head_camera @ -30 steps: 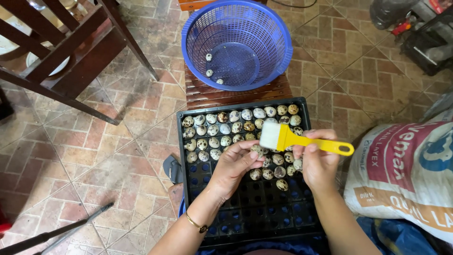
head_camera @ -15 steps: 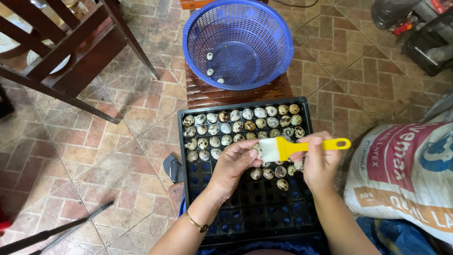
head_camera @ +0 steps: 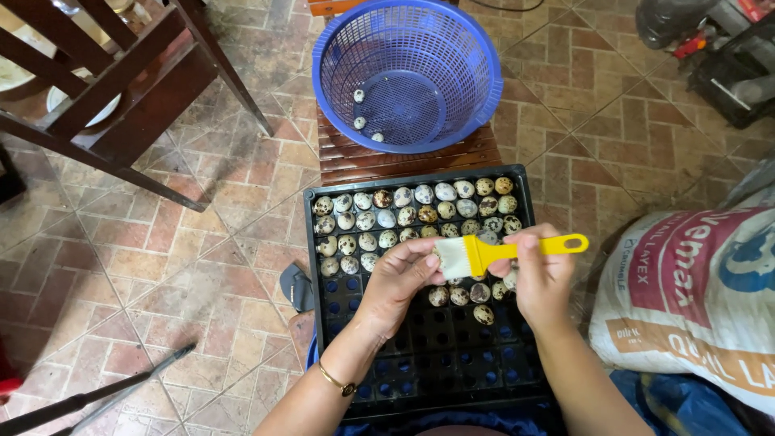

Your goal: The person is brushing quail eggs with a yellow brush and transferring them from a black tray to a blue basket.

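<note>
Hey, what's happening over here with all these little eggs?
A person is sitting over a black tray partly filled with speckled eggs. The right hand holds a yellow brush, its bristles against something small held in the left hand, probably an egg, though the fingers hide it. Beyond the tray, a blue basket on a wooden stool has three eggs in it. A printed sack lies on the right.

Soft, even daylight fills the tiled floor [head_camera: 161,266]; the chair [head_camera: 121,89] casts faint shadows, focus stays sharp, and edges bow slightly outward.
</note>
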